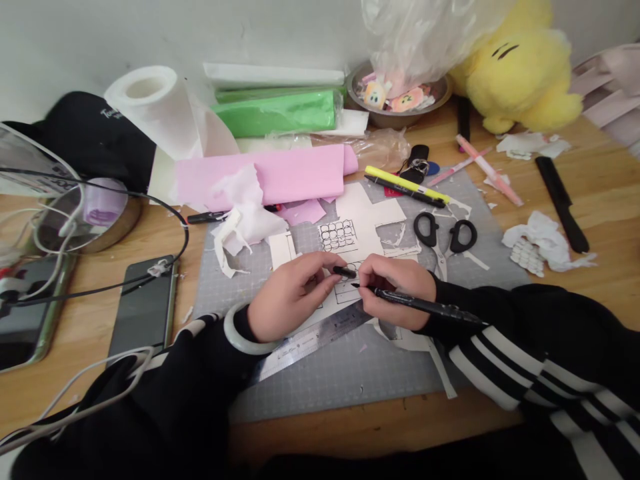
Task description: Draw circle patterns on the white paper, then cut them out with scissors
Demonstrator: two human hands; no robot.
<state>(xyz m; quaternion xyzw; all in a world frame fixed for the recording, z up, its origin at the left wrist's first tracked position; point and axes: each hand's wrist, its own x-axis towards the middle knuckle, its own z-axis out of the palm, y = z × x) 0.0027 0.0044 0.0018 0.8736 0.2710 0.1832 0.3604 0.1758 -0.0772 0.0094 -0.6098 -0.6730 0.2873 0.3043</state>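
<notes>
My right hand (397, 288) grips a black marker pen (425, 305), its uncapped tip pointing left. Between thumb and forefinger of my left hand (299, 288) is a small black pen cap (345, 272), close to the tip but apart from it. Beneath both hands lies cut white paper (367, 212) with rows of rounded outlines inked on it. A metal ruler (315, 342) slants across the grey cutting mat (320, 387), just below my hands. Black-handled scissors (443, 241) rest right of the paper.
Behind the mat are folded pink paper (305, 175), green paper (280, 113), a tissue roll (155, 107) and a metal bowl (400, 117). A phone (143, 303) and cables lie left. A black comb (563, 203), crumpled tissue (543, 233) and yellow plush toy (523, 67) are right.
</notes>
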